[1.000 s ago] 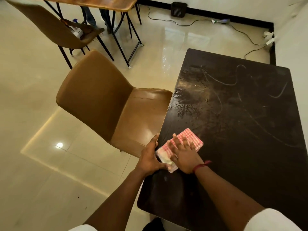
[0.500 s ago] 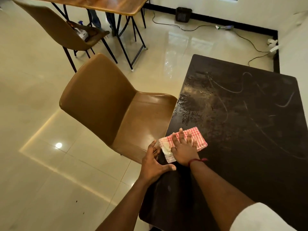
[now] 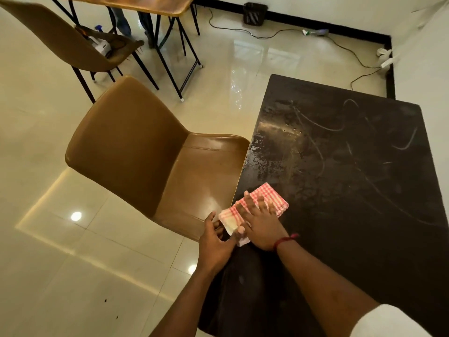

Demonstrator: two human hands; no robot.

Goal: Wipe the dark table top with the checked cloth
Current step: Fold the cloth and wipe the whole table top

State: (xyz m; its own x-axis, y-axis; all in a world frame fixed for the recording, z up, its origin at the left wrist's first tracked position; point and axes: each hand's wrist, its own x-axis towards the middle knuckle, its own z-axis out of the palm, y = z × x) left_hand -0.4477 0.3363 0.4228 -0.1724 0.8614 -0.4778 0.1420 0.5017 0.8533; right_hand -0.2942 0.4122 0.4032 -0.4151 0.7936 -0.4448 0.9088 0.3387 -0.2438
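Note:
The dark table top (image 3: 352,190) fills the right half of the head view, marked with pale smears and a speckled wet patch near its far left. A folded red-and-white checked cloth (image 3: 272,193) lies at the table's left edge, its near corner hanging slightly over the edge. My right hand (image 3: 262,221) presses flat on the cloth with fingers spread and the thumb curled at the cloth's near edge. My left hand (image 3: 215,244) is cupped just off the table edge beside the cloth's overhanging corner, thumb raised, holding nothing that I can see.
A brown padded chair (image 3: 136,142) stands tight against the table's left edge. Farther back are a second chair (image 3: 60,40) and a wooden table (image 3: 136,3) on black legs. Cables (image 3: 352,52) and a black basket (image 3: 255,13) lie by the far wall.
My right hand has slid the cloth leftward to the table edge, so its corner now overhangs. My left hand has stayed cupped at the edge.

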